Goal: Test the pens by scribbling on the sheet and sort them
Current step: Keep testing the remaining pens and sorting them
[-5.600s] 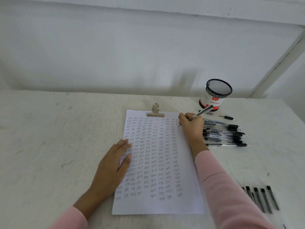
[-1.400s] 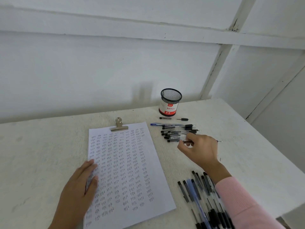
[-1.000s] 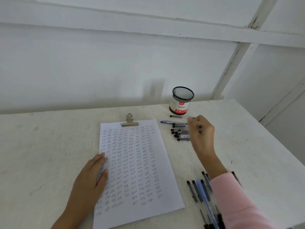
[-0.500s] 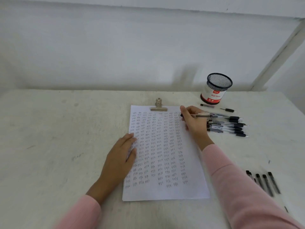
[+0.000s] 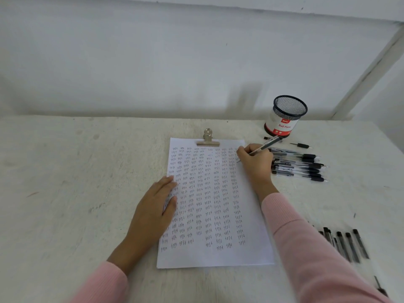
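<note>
A white sheet covered in rows of small scribbles lies on the table, held at its top by a metal clip. My right hand grips a pen in a writing hold, its tip down on the sheet's upper right corner. My left hand rests flat on the sheet's left edge, fingers together. A pile of several black-tipped pens lies just right of my right hand. Another group of several pens lies at the lower right.
A black mesh pen cup with a red and white label stands at the back right. Two loose short pen parts lie in front of it. A white wall runs behind the white table.
My right hand picked a pen from the pile on the right, carried it to the sheet's upper right corner, and turned it from lying sideways into a writing hold. My left hand stayed on the sheet.
</note>
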